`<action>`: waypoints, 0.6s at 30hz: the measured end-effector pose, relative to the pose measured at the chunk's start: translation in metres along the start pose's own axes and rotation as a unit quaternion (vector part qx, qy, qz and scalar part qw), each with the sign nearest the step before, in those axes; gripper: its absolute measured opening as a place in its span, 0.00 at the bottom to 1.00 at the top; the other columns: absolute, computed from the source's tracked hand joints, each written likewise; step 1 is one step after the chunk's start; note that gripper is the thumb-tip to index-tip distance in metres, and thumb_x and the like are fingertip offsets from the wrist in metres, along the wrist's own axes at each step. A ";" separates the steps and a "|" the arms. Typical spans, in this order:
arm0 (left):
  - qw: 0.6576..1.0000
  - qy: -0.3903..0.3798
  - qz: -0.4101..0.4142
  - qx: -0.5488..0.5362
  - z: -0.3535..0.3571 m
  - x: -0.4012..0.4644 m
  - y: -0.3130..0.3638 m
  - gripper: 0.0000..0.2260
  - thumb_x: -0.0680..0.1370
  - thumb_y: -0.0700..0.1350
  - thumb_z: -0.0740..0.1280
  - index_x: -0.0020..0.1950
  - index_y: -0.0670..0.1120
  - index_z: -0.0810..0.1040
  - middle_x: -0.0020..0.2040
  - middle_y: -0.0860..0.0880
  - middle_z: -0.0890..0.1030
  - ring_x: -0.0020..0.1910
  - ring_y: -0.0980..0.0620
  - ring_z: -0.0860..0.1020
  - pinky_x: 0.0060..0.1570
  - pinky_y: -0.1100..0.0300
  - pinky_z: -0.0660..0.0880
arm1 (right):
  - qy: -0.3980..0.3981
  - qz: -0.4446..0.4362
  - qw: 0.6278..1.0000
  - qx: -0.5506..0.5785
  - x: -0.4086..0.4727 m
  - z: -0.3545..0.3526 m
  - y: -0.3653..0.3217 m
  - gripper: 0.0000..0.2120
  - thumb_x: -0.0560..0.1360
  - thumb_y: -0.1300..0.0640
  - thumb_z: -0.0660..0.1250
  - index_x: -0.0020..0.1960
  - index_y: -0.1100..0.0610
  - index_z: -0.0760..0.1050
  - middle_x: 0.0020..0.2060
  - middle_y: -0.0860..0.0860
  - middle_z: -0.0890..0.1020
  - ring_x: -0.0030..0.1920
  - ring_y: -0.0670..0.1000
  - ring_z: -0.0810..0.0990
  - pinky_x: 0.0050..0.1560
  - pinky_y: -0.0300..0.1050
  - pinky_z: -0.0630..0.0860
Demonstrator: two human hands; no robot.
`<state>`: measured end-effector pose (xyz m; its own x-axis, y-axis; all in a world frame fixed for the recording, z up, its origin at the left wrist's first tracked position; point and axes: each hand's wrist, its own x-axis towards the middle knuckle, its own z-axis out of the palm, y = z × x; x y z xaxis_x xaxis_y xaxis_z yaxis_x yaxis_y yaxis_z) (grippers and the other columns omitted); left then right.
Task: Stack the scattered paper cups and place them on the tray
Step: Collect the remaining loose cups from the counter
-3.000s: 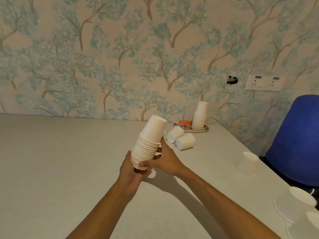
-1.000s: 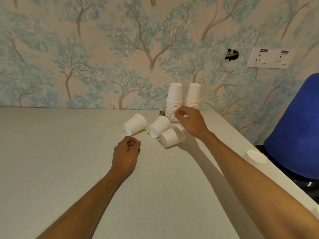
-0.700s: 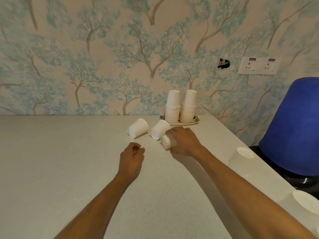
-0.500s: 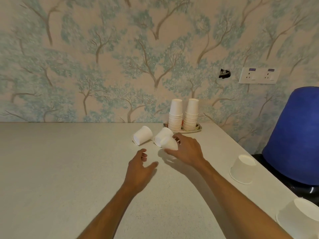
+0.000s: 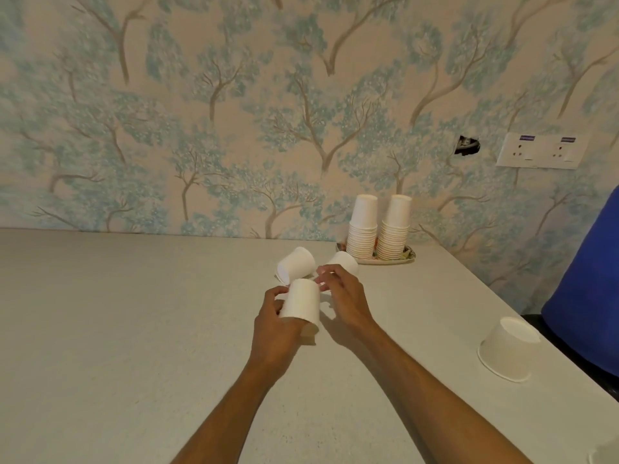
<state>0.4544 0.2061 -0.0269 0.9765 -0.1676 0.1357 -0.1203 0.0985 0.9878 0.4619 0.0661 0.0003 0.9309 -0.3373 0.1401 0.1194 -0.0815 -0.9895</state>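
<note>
My left hand grips a white paper cup, held bottom-up just above the table. My right hand is beside it, and its curled fingertips pinch the cup's closed end. Two loose cups lie on their sides just behind: one to the left, the other partly hidden by my right fingers. Further back, a small patterned tray by the wall carries two tall stacks of cups.
An upside-down cup stands near the table's right edge, and part of another shows at the bottom right corner. A blue chair is past that edge. A wall socket sits above it.
My right hand set the tall stack on the tray, then picked up a lying cup and brought it back. My left hand opened and now grips that cup.
</note>
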 end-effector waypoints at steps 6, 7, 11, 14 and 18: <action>0.990 -0.107 -0.094 -0.006 -0.004 -0.002 0.005 0.41 0.69 0.35 0.77 0.73 0.59 0.61 0.64 0.50 0.71 0.60 0.45 0.75 0.51 0.42 0.82 | -0.001 -0.030 1.000 0.000 -0.011 0.021 0.010 0.05 0.74 0.52 0.72 0.49 0.49 0.79 0.47 0.48 0.82 0.50 0.52 0.81 0.50 0.51 0.82; 0.987 -0.124 -0.102 -0.021 -0.005 -0.003 0.006 0.41 0.68 0.33 0.77 0.72 0.60 0.62 0.63 0.50 0.72 0.60 0.45 0.75 0.50 0.43 0.82 | 0.010 -0.048 0.999 -0.024 -0.011 0.020 0.008 0.04 0.74 0.52 0.72 0.48 0.49 0.79 0.46 0.47 0.82 0.48 0.50 0.82 0.49 0.50 0.82; 0.988 -0.091 -0.104 -0.064 -0.004 -0.003 0.008 0.37 0.67 0.35 0.79 0.68 0.56 0.64 0.62 0.48 0.73 0.56 0.46 0.77 0.40 0.52 0.83 | 0.033 -0.067 0.994 -0.081 -0.011 0.024 0.006 0.07 0.75 0.49 0.70 0.48 0.51 0.79 0.46 0.46 0.82 0.48 0.47 0.81 0.52 0.51 0.81; 0.993 -0.038 -0.097 -0.063 -0.009 0.001 0.005 0.35 0.69 0.38 0.78 0.67 0.54 0.63 0.61 0.46 0.72 0.53 0.47 0.78 0.36 0.57 0.82 | 0.115 -0.138 0.967 -0.179 0.003 0.014 0.010 0.11 0.76 0.47 0.68 0.54 0.52 0.77 0.53 0.49 0.81 0.53 0.48 0.79 0.57 0.49 0.78; 0.995 0.009 -0.093 -0.046 -0.016 0.009 -0.002 0.37 0.67 0.41 0.79 0.67 0.55 0.60 0.64 0.42 0.69 0.55 0.41 0.78 0.38 0.55 0.82 | 0.186 -0.195 0.858 -0.438 0.039 -0.009 0.033 0.33 0.71 0.39 0.70 0.71 0.52 0.67 0.72 0.54 0.69 0.70 0.56 0.68 0.67 0.55 0.66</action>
<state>0.4662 0.2198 -0.0284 0.9833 -0.1746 -0.0514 0.0791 0.1560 0.9846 0.4991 0.0418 -0.0267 0.6852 -0.3867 0.6172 -0.0593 -0.8742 -0.4819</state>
